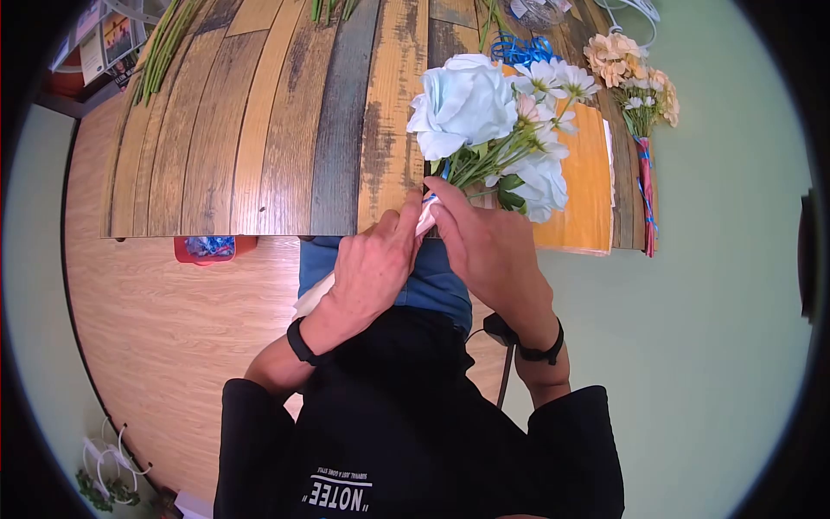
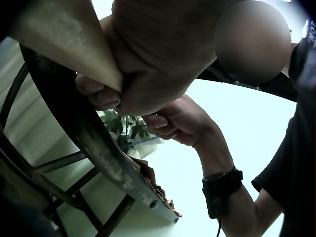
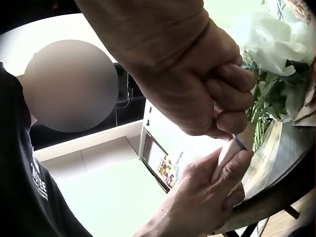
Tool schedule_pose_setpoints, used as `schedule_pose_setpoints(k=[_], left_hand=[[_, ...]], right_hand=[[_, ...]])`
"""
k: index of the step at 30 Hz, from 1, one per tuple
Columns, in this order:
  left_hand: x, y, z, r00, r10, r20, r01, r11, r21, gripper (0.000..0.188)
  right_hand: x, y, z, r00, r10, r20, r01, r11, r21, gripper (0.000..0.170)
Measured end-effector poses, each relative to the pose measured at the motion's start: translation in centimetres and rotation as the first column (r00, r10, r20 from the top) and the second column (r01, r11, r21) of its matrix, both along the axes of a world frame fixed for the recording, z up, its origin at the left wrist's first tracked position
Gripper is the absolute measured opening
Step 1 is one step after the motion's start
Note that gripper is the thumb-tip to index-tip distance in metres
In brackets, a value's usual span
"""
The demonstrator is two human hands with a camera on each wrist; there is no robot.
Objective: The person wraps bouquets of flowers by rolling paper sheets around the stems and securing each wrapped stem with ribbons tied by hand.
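A bouquet with pale blue roses (image 1: 467, 104), white daisies (image 1: 553, 80) and green stems (image 1: 493, 162) lies at the table's front edge. Pale paper (image 1: 425, 216) wraps its lower stems, and a thin blue ribbon (image 3: 240, 142) crosses the wrap. My left hand (image 1: 376, 264) grips this wrap from below, thumb along it in the right wrist view; the paper's tail (image 2: 74, 47) sticks out past that hand. My right hand (image 1: 497, 255) has its fingers curled in at the top of the wrap, right by the ribbon, which it pinches.
Orange wrapping paper (image 1: 588, 173) lies under the flowers at the table's (image 1: 259, 130) right side. Beside it rests a finished-looking peach bouquet (image 1: 644, 156). Curled blue ribbon (image 1: 523, 49) and loose green stems (image 1: 164, 52) are farther back. A red bin (image 1: 181, 251) stands below the front edge.
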State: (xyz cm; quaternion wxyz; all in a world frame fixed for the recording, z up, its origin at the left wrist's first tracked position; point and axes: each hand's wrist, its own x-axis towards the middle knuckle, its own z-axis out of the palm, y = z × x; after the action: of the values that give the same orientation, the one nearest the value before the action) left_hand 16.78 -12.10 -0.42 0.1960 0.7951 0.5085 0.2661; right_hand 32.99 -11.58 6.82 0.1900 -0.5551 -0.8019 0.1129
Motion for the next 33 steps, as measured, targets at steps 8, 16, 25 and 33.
schedule_pose_setpoints(k=[8, 16, 25, 33], left_hand=[[-0.2, 0.0, -0.2, 0.988, -0.030, -0.154, 0.043, 0.996, 0.078, 0.051], [-0.5, 0.4, 0.2, 0.999, -0.036, -0.003, 0.036, 0.999, -0.029, 0.049], [-1.4, 1.4, -0.1, 0.970, -0.022, 0.241, 0.079, 0.970, -0.229, 0.035], [-1.7, 2.1, 1.1, 0.897, 0.022, 0.441, 0.213, 0.854, -0.475, 0.027]], right_hand=[[-0.3, 0.7, 0.7, 0.993, 0.015, 0.117, -0.013, 1.000, -0.016, 0.012], [-1.2, 0.0, 0.4, 0.997, -0.080, -0.007, 0.079, 0.997, -0.020, 0.008], [-3.1, -2.4, -2.1, 0.800, -0.299, -0.520, 0.173, 0.945, -0.277, 0.009], [-2.1, -2.4, -2.6, 0.641, -0.331, -0.693, -0.011, 0.898, -0.439, 0.010]])
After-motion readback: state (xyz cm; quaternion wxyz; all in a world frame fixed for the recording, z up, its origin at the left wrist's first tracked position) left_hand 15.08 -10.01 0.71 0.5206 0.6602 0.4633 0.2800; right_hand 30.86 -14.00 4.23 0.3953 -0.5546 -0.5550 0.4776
